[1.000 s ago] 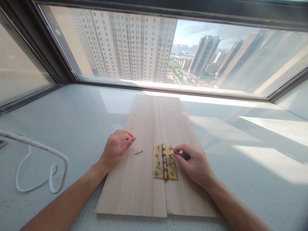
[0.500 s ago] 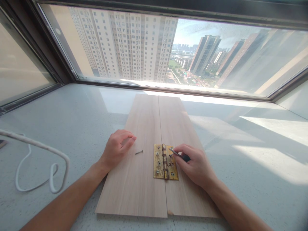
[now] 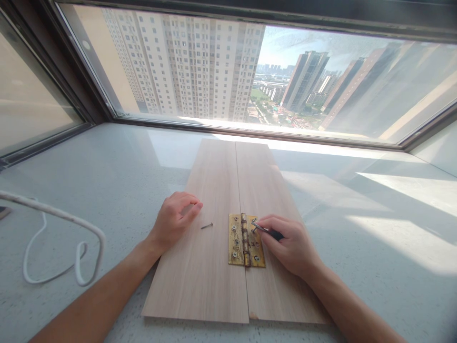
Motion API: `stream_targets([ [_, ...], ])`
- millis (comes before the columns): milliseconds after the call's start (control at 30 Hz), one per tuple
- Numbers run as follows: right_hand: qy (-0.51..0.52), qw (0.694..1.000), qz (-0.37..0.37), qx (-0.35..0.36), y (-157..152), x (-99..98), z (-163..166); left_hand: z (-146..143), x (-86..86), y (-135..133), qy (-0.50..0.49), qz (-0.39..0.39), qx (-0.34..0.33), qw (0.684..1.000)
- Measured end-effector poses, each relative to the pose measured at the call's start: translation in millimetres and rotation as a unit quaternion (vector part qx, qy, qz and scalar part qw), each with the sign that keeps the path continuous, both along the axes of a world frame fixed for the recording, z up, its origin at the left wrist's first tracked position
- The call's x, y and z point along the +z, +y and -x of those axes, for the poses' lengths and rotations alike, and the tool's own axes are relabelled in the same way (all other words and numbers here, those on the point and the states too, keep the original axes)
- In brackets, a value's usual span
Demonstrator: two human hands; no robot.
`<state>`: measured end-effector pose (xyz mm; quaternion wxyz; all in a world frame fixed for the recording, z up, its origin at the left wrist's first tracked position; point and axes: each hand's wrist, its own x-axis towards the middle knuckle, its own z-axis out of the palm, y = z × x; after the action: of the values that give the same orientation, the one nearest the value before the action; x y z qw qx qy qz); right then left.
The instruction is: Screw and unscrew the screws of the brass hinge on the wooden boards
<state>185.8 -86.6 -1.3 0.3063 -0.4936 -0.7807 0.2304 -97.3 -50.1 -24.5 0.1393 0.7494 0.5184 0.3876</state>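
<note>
Two pale wooden boards point(image 3: 214, 267) lie side by side on a grey sill, joined by a worn brass hinge point(image 3: 245, 239) across their seam. My right hand point(image 3: 291, 245) is closed round a small dark-handled screwdriver point(image 3: 266, 230), with its tip at the top of the hinge's right leaf. A loose screw point(image 3: 206, 226) lies on the left board, just left of the hinge. My left hand point(image 3: 173, 219) rests on the left board beside that screw, fingers loosely curled, holding nothing I can see.
A white cable point(image 3: 53, 238) loops over the sill point(image 3: 107, 171) at the left. A wide window point(image 3: 228, 71) with a dark frame runs along the far edge, and a side pane closes the left.
</note>
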Motion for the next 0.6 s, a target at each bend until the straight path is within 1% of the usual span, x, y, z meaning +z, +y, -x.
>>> stream_targets([
  [133, 0.003, 1.0, -0.004, 0.013, 0.5, -0.2, -0.2, 0.0, -0.5, 0.9, -0.002, -0.003, -0.001, 1.0],
  [400, -0.019, 1.0, 0.016, -0.016, 1.4, -0.6, 0.2, -0.1, 0.2, -0.3, 0.0, -0.001, 0.0, 1.0],
  [600, -0.014, 0.999, 0.033, -0.033, 2.6, 1.9, 3.1, -1.5, 3.9, -0.9, 0.016, -0.019, 0.006, 1.0],
])
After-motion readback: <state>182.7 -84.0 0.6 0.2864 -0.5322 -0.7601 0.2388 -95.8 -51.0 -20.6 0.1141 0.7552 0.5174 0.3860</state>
